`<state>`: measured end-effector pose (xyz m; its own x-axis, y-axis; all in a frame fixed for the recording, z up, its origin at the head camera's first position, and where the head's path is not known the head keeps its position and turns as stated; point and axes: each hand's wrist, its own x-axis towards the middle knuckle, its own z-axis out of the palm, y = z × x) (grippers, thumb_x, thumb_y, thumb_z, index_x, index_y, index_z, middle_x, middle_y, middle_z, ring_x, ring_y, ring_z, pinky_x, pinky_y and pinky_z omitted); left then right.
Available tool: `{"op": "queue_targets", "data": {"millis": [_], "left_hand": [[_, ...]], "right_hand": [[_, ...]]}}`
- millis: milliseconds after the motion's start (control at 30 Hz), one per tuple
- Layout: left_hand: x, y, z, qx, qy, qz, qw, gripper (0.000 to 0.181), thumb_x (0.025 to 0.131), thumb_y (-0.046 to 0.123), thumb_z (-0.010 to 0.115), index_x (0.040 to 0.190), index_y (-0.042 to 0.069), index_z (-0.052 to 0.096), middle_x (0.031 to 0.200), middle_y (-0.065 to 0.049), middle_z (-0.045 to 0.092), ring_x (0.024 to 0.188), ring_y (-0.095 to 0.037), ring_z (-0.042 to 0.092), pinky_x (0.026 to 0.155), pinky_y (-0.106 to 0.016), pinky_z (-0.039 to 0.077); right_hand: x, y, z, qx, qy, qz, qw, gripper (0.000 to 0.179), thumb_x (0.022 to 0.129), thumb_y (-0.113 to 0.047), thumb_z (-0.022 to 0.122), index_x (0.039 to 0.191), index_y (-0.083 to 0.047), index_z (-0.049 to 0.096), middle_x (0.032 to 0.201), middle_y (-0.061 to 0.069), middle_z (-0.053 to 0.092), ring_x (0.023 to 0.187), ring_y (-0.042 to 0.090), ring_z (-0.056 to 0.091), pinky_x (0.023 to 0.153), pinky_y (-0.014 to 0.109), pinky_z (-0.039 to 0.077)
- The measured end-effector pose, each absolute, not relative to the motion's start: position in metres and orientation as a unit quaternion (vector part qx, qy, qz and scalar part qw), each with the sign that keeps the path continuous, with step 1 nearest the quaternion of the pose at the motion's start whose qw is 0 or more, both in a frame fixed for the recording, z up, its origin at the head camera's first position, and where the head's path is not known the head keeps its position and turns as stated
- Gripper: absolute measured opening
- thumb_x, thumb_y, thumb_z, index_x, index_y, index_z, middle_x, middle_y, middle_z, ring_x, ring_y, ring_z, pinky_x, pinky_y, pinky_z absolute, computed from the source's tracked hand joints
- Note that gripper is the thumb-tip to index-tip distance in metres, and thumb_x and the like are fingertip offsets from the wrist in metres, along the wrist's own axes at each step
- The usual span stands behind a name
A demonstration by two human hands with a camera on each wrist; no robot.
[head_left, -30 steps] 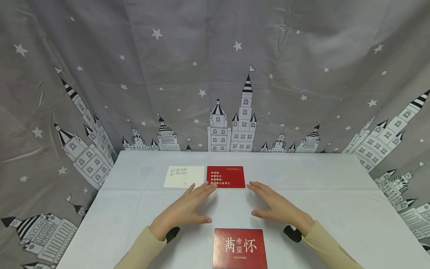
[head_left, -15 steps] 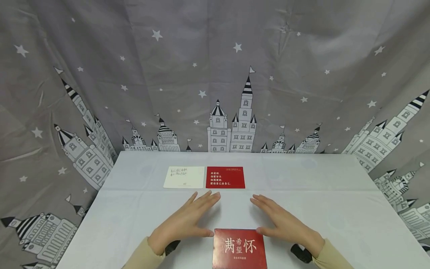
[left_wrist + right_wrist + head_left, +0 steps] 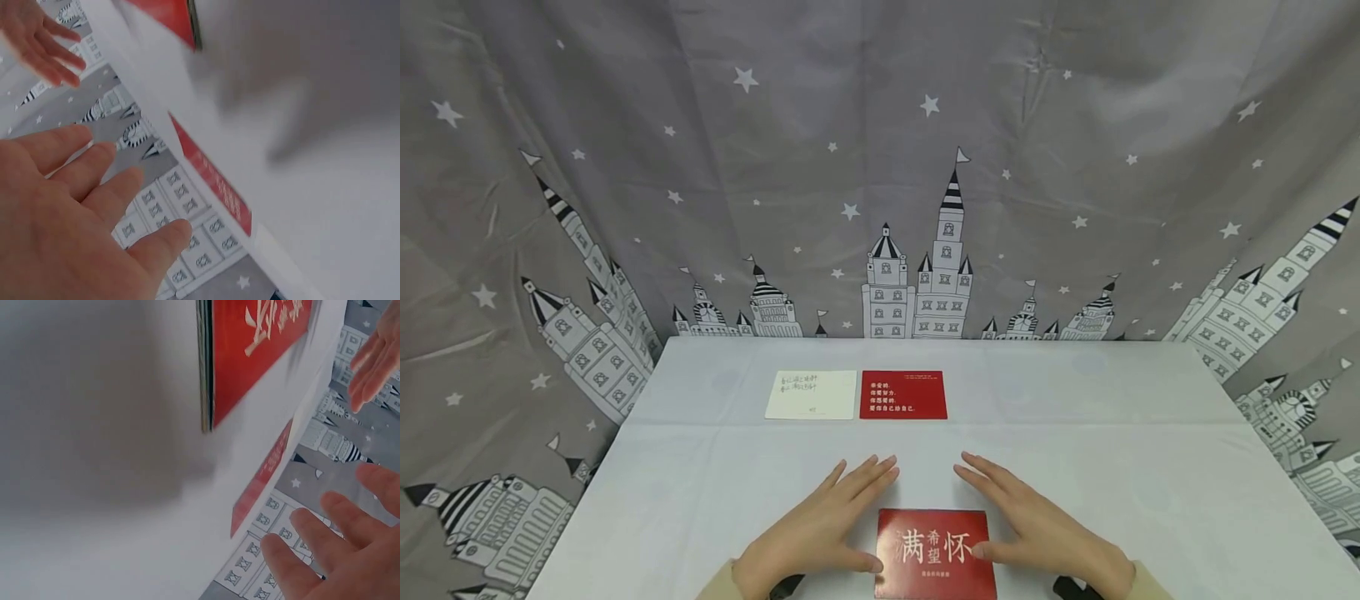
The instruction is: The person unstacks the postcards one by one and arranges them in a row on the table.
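A stack of cards (image 3: 934, 567) with a red top face and large white characters lies near the front of the table; its layered edge shows in the right wrist view. My left hand (image 3: 827, 525) hovers at its left side, fingers extended, thumb by the stack's left edge. On the other side my right hand (image 3: 1037, 529) is held with straight fingers, its thumb over the stack's right part in the head view. Neither hand holds anything. Farther back lie a red card (image 3: 904, 395) with white writing and, left of it, a cream card (image 3: 811, 395) with handwritten lines.
The white table (image 3: 1120, 467) reaches back to a grey curtain (image 3: 820, 108) printed with castles and stars. Dark bands are strapped at the wrists; the right wrist band (image 3: 1075, 588) shows at the bottom.
Both hands have drawn back from the red card toward me, coming down on either side of the card stack. The cards and the stack stay in place.
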<state>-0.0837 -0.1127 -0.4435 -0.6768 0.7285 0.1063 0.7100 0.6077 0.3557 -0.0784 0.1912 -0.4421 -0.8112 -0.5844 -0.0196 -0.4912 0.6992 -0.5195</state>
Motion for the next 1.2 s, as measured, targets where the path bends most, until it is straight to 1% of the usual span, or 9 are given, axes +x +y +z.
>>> {"op": "queue_targets", "data": {"millis": [67,233,333,467,533,700,833,933,1200], "left_hand": [[-0.08,-0.111,-0.447,0.399,0.898,0.184,0.033,0.099,0.066,0.058,0.068,0.143,0.012,0.025,0.147,0.0,0.021,0.132,-0.025,0.022,0.102,-0.052,0.021],[-0.07,-0.106,-0.455,0.394,0.9,0.177,0.054,0.099,0.067,0.063,0.062,0.143,0.013,0.024,0.148,0.001,0.02,0.133,-0.023,0.021,0.102,-0.051,0.024],[-0.065,-0.104,-0.458,0.377,0.9,0.194,0.097,0.1,0.067,0.071,0.055,0.144,0.016,0.022,0.148,0.002,0.019,0.134,-0.022,0.017,0.103,-0.051,0.022],[-0.062,-0.101,-0.46,0.344,0.896,0.228,0.165,0.101,0.064,0.077,0.05,0.144,0.023,0.021,0.148,0.007,0.017,0.134,-0.019,0.015,0.104,-0.05,0.021],[-0.062,-0.101,-0.46,0.336,0.894,0.234,0.18,0.101,0.063,0.077,0.05,0.144,0.025,0.021,0.148,0.008,0.016,0.134,-0.018,0.015,0.103,-0.05,0.022],[-0.058,-0.102,-0.464,0.355,0.898,0.212,0.152,0.1,0.065,0.078,0.046,0.145,0.023,0.019,0.148,0.004,0.015,0.134,-0.021,0.014,0.103,-0.051,0.022],[-0.056,-0.104,-0.469,0.385,0.899,0.182,0.104,0.099,0.069,0.078,0.042,0.144,0.018,0.021,0.148,-0.001,0.018,0.134,-0.024,0.016,0.103,-0.05,0.021],[-0.055,-0.103,-0.473,0.395,0.899,0.169,0.08,0.098,0.07,0.077,0.041,0.144,0.016,0.023,0.147,-0.003,0.021,0.134,-0.025,0.017,0.103,-0.05,0.02],[-0.056,-0.1,-0.479,0.395,0.899,0.172,0.077,0.094,0.073,0.075,0.04,0.144,0.016,0.023,0.145,0.0,0.026,0.133,-0.023,0.02,0.103,-0.05,0.021]], "right_hand": [[-0.074,0.191,-0.444,-0.291,0.917,-0.253,0.1,0.083,0.073,-0.054,0.064,0.142,-0.028,0.026,0.145,-0.004,0.023,0.123,0.018,0.033,0.086,0.042,0.046],[-0.061,0.193,-0.451,-0.259,0.9,-0.303,0.175,0.09,0.068,-0.053,0.069,0.142,-0.033,0.022,0.146,-0.003,0.019,0.125,0.027,0.028,0.075,0.035,0.052],[-0.054,0.193,-0.458,-0.237,0.887,-0.332,0.219,0.096,0.063,-0.055,0.07,0.142,-0.035,0.02,0.147,-0.004,0.016,0.125,0.029,0.025,0.069,0.032,0.053],[-0.049,0.192,-0.468,-0.269,0.897,-0.298,0.185,0.096,0.063,-0.065,0.065,0.142,-0.029,0.023,0.146,-0.002,0.019,0.127,0.027,0.027,0.074,0.033,0.052],[-0.048,0.192,-0.471,-0.284,0.904,-0.273,0.165,0.098,0.063,-0.069,0.061,0.143,-0.026,0.024,0.146,0.001,0.02,0.127,0.026,0.027,0.078,0.034,0.05],[-0.043,0.191,-0.476,-0.271,0.908,-0.264,0.179,0.102,0.06,-0.07,0.062,0.143,-0.031,0.019,0.146,-0.003,0.017,0.127,0.024,0.026,0.074,0.034,0.052],[-0.041,0.191,-0.483,-0.301,0.921,-0.219,0.115,0.098,0.064,-0.073,0.054,0.144,-0.026,0.021,0.145,0.001,0.021,0.128,0.025,0.026,0.078,0.037,0.05],[-0.04,0.19,-0.487,-0.309,0.928,-0.192,0.085,0.096,0.066,-0.075,0.051,0.143,-0.024,0.023,0.144,0.003,0.024,0.128,0.025,0.027,0.08,0.04,0.049],[-0.038,0.191,-0.489,-0.311,0.932,-0.176,0.055,0.095,0.068,-0.075,0.049,0.143,-0.022,0.024,0.142,0.002,0.03,0.127,0.024,0.028,0.084,0.042,0.047]]}}
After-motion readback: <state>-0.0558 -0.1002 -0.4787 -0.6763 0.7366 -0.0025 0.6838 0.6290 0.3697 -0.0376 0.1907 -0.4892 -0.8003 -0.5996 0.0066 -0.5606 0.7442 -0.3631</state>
